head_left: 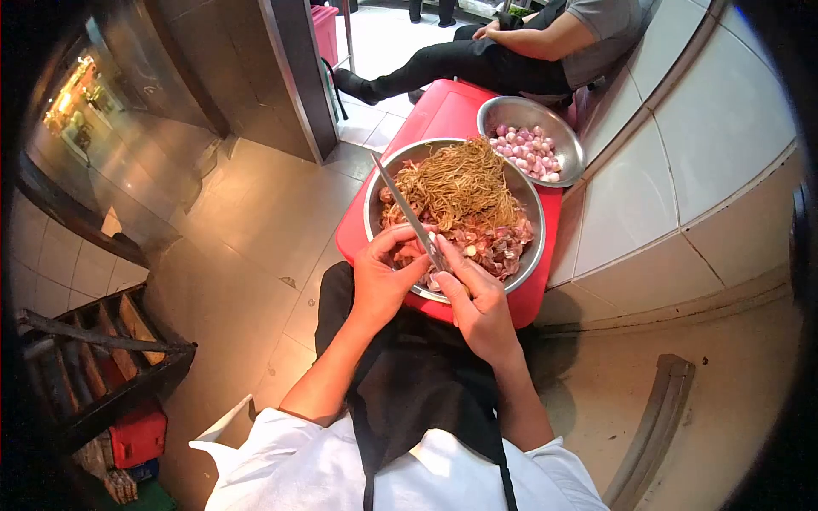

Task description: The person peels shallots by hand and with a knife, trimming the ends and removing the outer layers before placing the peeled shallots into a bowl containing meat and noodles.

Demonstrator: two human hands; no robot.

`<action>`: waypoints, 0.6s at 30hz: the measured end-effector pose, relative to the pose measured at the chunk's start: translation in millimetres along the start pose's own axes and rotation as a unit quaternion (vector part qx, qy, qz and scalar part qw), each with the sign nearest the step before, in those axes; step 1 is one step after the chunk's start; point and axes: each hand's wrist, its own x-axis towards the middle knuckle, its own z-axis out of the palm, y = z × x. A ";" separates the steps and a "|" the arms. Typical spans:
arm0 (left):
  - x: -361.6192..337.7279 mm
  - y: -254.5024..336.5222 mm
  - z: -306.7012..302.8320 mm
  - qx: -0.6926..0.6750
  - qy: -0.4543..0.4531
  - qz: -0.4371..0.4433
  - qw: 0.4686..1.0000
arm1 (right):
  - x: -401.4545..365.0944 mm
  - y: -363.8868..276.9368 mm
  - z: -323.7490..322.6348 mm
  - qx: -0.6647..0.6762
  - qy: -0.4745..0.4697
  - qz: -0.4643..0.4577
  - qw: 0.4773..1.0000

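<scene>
My right hand (477, 302) is closed round the handle of a knife (405, 207), whose blade points up and to the left over a large metal bowl (538, 243). My left hand (383, 272) is beside the blade, its thumb and fingers bent together near a small pale piece at the knife; whether they grip it is too small to tell. In the bowl lie a heap of brown, stringy roots (464, 183) and reddish papery skins (498, 247). Behind it at the right, a metal colander (573, 157) holds peeled pink shallots (528, 153).
Both vessels stand on a red table or box (434, 111) in front of my lap. A seated person (520, 60) in dark trousers is beyond it. A tiled wall (639, 170) rises at the right. A slatted rack (111, 358) stands at the lower left.
</scene>
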 end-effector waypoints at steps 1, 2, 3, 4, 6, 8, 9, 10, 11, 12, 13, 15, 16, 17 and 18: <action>0.1 -2.7 -0.1 0.005 0.002 0.008 1.000 | -0.5 1.2 1.4 0.012 0.004 -0.001 1.000; 0.2 -5.1 -0.1 0.011 0.005 0.016 1.000 | -0.9 -0.6 1.8 0.034 0.004 0.030 0.999; 0.2 -5.8 0.0 0.016 0.008 0.024 1.000 | -1.7 -3.2 2.1 0.057 0.005 0.062 0.996; 0.0 -2.9 0.6 0.000 0.005 -0.001 1.000 | -2.9 -3.6 1.9 0.098 0.001 0.098 0.990; -1.1 5.4 1.4 -0.032 0.002 -0.051 0.998 | -6.0 -2.4 1.1 0.198 -0.004 0.176 0.964; -0.3 1.0 0.1 -0.074 -0.003 -0.054 0.996 | -5.9 -2.7 2.2 0.294 0.004 0.221 0.930; -0.1 -1.5 -0.8 -0.095 -0.006 -0.055 0.994 | -4.2 -4.4 3.7 0.332 0.017 0.227 0.915; -0.2 -2.9 -1.9 -0.113 -0.010 -0.062 0.992 | -2.8 -5.2 4.6 0.369 0.030 0.232 0.899; -0.4 -3.9 -3.2 -0.130 -0.013 -0.068 0.989 | -2.8 -1.4 0.6 0.381 0.019 0.238 0.893; -0.5 -4.3 -4.3 -0.148 -0.017 -0.075 0.986 | -3.4 1.4 -0.3 0.382 0.028 0.242 0.891; -0.2 -3.9 -5.2 -0.160 -0.016 -0.088 0.983 | -4.0 4.0 -0.6 0.384 0.037 0.246 0.889; 1.3 -2.9 -6.2 -0.185 -0.015 -0.113 0.976 | -5.6 9.9 -0.3 0.374 0.046 0.252 0.891; 1.6 -3.4 -6.1 -0.194 -0.014 -0.116 0.974 | -6.7 13.4 0.0 0.362 0.047 0.254 0.896; 2.1 -4.2 -6.0 -0.202 -0.013 -0.119 0.972 | -7.4 15.1 0.0 0.351 0.048 0.256 0.899; 2.3 -5.2 -5.7 -0.210 -0.012 -0.122 0.970 | -7.1 14.9 -0.1 0.331 0.045 0.245 0.910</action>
